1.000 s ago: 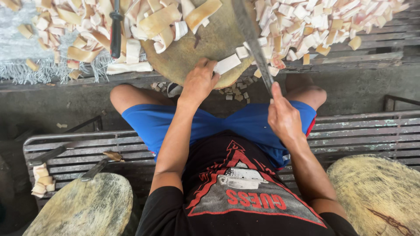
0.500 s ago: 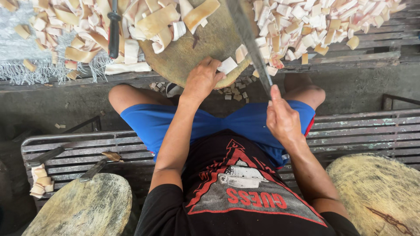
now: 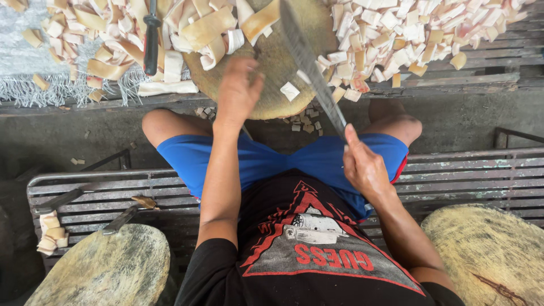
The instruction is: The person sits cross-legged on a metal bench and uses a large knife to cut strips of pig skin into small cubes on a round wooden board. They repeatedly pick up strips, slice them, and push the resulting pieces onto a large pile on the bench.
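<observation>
Right hand (image 3: 365, 170) gripped long knife (image 3: 309, 62); left hand (image 3: 238, 90), fingers curled, pressed on round chopping block (image 3: 283, 62) w/ pale cut pieces (image 3: 408, 28) heaped on slatted bench (image 3: 481, 170).

Knife (image 3: 310, 65) tip cut off at twelve o'clock edge; handle buried inside right hand (image 3: 365, 167); round block (image 3: 283, 62) top cropped.

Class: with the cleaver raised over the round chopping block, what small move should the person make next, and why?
Probably slide the left hand back. It rests on the round chopping block beside a small pale piece, while the right hand holds the long cleaver raised above it.
</observation>
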